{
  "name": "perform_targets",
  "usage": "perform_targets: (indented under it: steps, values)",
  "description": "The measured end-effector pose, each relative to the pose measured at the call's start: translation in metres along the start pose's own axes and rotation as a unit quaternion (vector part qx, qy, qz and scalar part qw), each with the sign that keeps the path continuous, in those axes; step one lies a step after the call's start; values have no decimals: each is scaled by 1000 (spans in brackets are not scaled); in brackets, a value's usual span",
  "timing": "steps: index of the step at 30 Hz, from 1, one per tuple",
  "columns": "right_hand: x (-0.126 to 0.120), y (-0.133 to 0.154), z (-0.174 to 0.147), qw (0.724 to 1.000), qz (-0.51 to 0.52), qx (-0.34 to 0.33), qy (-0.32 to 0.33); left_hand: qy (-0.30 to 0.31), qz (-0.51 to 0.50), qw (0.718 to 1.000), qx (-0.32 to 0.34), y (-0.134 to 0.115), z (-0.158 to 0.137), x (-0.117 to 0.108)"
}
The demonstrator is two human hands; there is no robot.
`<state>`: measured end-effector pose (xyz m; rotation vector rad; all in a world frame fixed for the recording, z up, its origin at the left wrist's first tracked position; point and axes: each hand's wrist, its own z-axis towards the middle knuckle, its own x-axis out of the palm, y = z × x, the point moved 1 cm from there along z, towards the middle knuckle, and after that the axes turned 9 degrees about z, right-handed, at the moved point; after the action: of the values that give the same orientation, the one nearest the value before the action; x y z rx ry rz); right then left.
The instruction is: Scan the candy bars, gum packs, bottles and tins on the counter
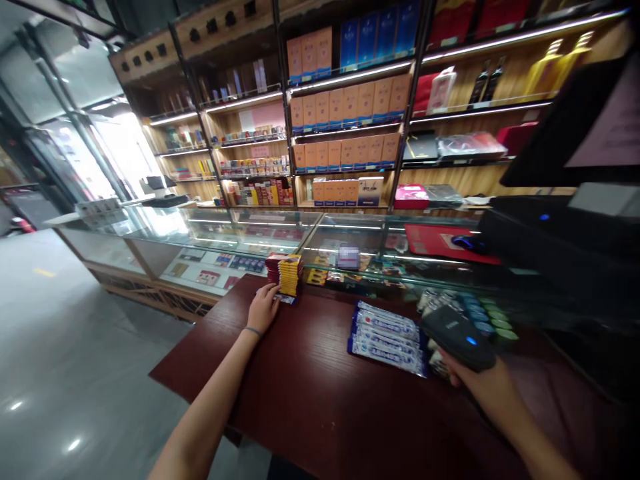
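In the head view my right hand [480, 380] grips a black barcode scanner [457, 337] with a small blue light, at the right of the dark red table [310, 387]. Left of the scanner lies a row of blue-and-white wrapped bars [387, 339], side by side. My left hand [264, 307] is stretched to the far edge of the table, its fingers closed over a blue-and-white packet [286, 300] that is mostly hidden beneath them. Right behind those fingers stands a stack of yellow packets [290, 273] beside a stack of red packets [274, 267].
A glass display counter [240, 230] runs behind the table. Several silver, blue and green rolls [480, 313] lie behind the scanner. A red mat [430, 243] with a mouse [467, 243] and a dark monitor [565, 127] are at the right. Stocked shelves [345, 127] line the wall.
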<state>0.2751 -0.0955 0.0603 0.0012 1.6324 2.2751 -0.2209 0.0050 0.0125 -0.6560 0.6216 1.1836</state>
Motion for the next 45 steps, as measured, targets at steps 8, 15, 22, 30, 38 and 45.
perform_targets:
  steps: [8, 15, 22, 30, 38, 45]
  values:
    - [-11, -4, 7, 996, 57, 46, 53, 56, -107, 978, 169, -165, 4, 19]
    - [-12, 1, 5, 995, 79, 37, 37, 90, -132, 975, 155, -253, 22, 52]
    - [-13, 1, 4, 995, 84, 48, 31, 126, -140, 970, 152, -263, 11, 72]
    - [-11, 0, 4, 997, 67, 41, 26, 111, -218, 963, 116, -263, 12, 59]
    - [-9, 9, 1, 998, 64, 25, -9, 22, -539, 802, -258, -242, 21, 40]
    - [3, 9, -4, 997, 65, -8, 43, 70, -706, 586, -391, -228, 24, 46]
